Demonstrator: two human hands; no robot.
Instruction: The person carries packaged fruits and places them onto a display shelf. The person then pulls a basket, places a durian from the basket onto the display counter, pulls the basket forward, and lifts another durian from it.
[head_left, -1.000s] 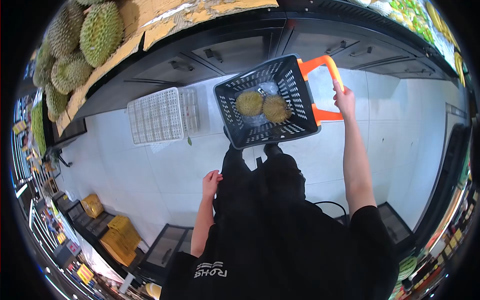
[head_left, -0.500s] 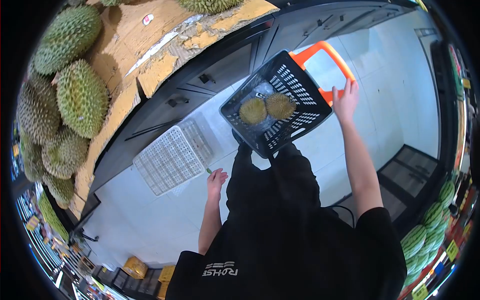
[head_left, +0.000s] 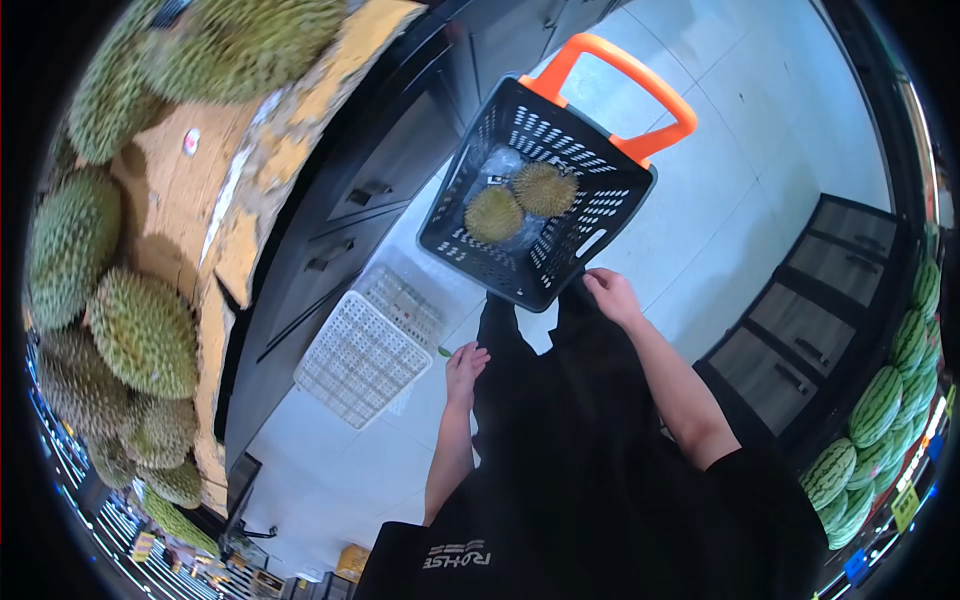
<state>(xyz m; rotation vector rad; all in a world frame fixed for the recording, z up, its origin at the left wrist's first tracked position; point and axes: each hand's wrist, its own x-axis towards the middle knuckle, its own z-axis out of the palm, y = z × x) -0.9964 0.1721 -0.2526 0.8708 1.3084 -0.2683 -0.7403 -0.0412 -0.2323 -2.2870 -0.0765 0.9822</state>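
In front of my legs stands a black shopping basket (head_left: 480,262) with its orange handle (head_left: 652,85) swung out at the far side. Two spiky durians (head_left: 494,214) lie inside on crumpled clear plastic (head_left: 503,162). My right hand (head_left: 612,296) is beside the basket's near right corner, off the handle, with fingers loosely bent and apart; whether the fingertips touch the rim, I cannot tell. My left hand (head_left: 466,368) hangs near the white plastic crate (head_left: 365,357), fingers closed around a small green object (head_left: 444,351), mostly hidden in the hand.
Several durians (head_left: 145,333) are heaped on a display with a torn cardboard edge (head_left: 240,235) at the left. Dark cabinets (head_left: 375,190) line its base. At the right, more cabinets (head_left: 800,310) stand below stacked watermelons (head_left: 877,405).
My right hand has let go of the orange handle and moved down toward the basket's near corner. The view has turned, bringing the durian display lower. The green object stays in my left hand.
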